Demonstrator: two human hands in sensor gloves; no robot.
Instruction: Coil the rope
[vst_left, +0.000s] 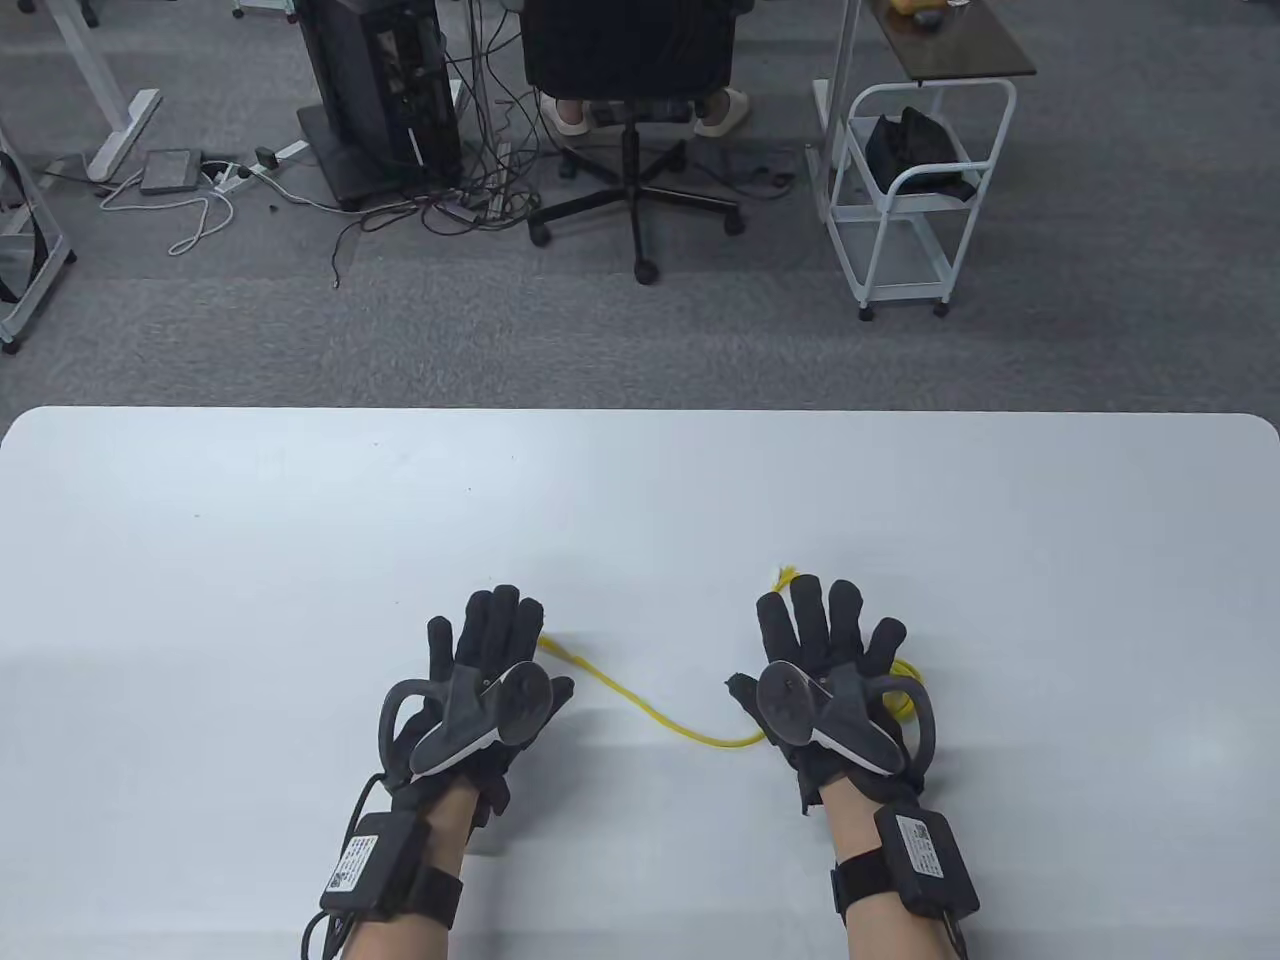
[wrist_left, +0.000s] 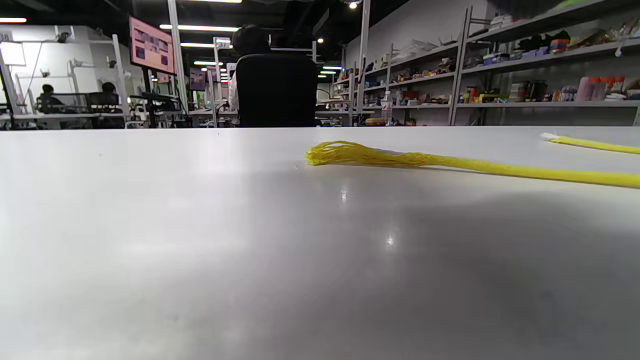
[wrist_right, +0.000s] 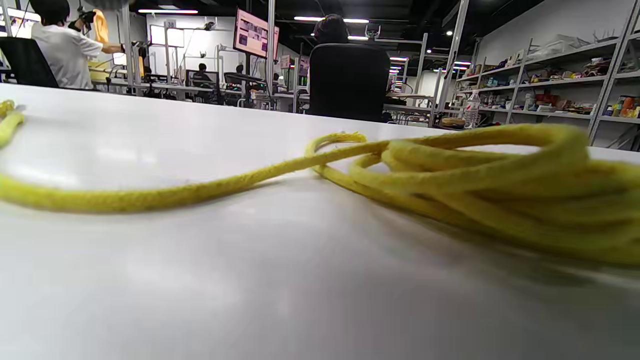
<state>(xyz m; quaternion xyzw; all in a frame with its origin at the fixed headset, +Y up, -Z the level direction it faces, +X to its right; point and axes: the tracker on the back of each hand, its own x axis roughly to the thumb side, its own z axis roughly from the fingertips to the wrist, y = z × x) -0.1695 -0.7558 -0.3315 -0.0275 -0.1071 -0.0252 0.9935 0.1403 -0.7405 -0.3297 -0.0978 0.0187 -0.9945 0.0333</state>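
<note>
Both gloved hands lie low over the white table, palms down, near its front edge. The left hand sits at about seven o'clock from the table's middle, fingers stretched forward and held loosely side by side, the thumb out to its right; it grips nothing that shows. The right hand sits at about five o'clock, fingers fanned apart and flat, spread over the yellow rope. The rope runs between the two hands in a shallow sag: one end lies just beside the left hand's fingertips at its two o'clock, and the line dips toward six o'clock before passing under the right palm. A frayed tip pokes out at twelve o'clock past the right fingers, and a loop of rope shows at the hand's three o'clock side. The left wrist view catches the near end lying flat on the table, its strands splayed open, with a second stretch at the far right edge. The right wrist view shows several turns piled on one another on the tabletop, one strand trailing away toward nine o'clock. Whether the right palm actually presses the coil, I cannot tell.
</note>
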